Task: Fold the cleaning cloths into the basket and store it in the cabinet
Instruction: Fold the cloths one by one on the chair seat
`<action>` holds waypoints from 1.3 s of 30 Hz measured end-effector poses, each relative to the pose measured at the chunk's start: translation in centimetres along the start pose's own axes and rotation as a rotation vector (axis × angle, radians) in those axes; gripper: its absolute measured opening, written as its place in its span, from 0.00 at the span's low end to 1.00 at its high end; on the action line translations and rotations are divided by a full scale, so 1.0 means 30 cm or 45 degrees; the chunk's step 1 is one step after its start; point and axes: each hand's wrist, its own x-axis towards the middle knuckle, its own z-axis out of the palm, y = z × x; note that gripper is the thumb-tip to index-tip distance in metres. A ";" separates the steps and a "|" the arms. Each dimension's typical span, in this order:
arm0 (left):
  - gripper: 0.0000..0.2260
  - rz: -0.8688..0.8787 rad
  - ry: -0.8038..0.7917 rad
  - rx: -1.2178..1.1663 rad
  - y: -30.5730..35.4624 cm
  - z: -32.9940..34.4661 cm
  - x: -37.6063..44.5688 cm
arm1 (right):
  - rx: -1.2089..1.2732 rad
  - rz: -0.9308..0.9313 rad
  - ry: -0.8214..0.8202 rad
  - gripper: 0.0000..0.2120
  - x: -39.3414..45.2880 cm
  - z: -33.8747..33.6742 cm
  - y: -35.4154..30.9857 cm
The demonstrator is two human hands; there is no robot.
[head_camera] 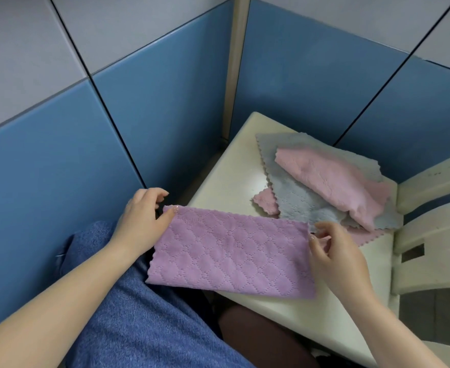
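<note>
Pinching the upper left corner of a purple cleaning cloth (pixel 229 251), the left hand (pixel 141 221) has its thumb and forefinger closed on the scalloped edge while its other fingers (pixel 157 193) curl loosely above, touching nothing. The right hand (pixel 338 258) holds the cloth's opposite short edge, its fingers bent and drawn together on the fabric near the upper right corner. Between the two hands the cloth lies as a flat, long rectangle, partly on the cream surface (pixel 234 166) and partly over the person's lap. Just beyond it on the same surface sits a loose heap: a grey cloth (pixel 298 197) spread out, with a pink cloth (pixel 332 179) crumpled on top. A second pink cloth (pixel 266 200) peeks out from under the grey one's left edge.
</note>
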 end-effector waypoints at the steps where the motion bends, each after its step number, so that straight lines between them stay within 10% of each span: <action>1: 0.16 0.092 0.057 0.071 0.019 0.000 -0.017 | -0.018 -0.116 0.101 0.07 -0.016 0.004 -0.008; 6: 0.22 0.575 -0.003 0.371 0.189 0.136 -0.137 | -0.111 -0.659 0.061 0.16 -0.087 0.191 -0.151; 11: 0.25 0.467 -0.080 0.557 0.253 0.268 -0.196 | -0.345 -0.763 -0.169 0.32 -0.108 0.336 -0.195; 23: 0.32 0.439 -0.115 0.712 0.137 0.256 -0.195 | -0.636 -0.719 -0.121 0.26 -0.048 0.179 0.017; 30: 0.18 1.137 -0.168 0.406 0.177 0.188 -0.322 | -0.550 -1.255 -0.093 0.20 0.019 0.189 -0.121; 39: 0.18 1.151 -0.202 0.607 0.052 0.120 -0.313 | -0.746 -1.429 -0.220 0.24 0.102 0.165 -0.156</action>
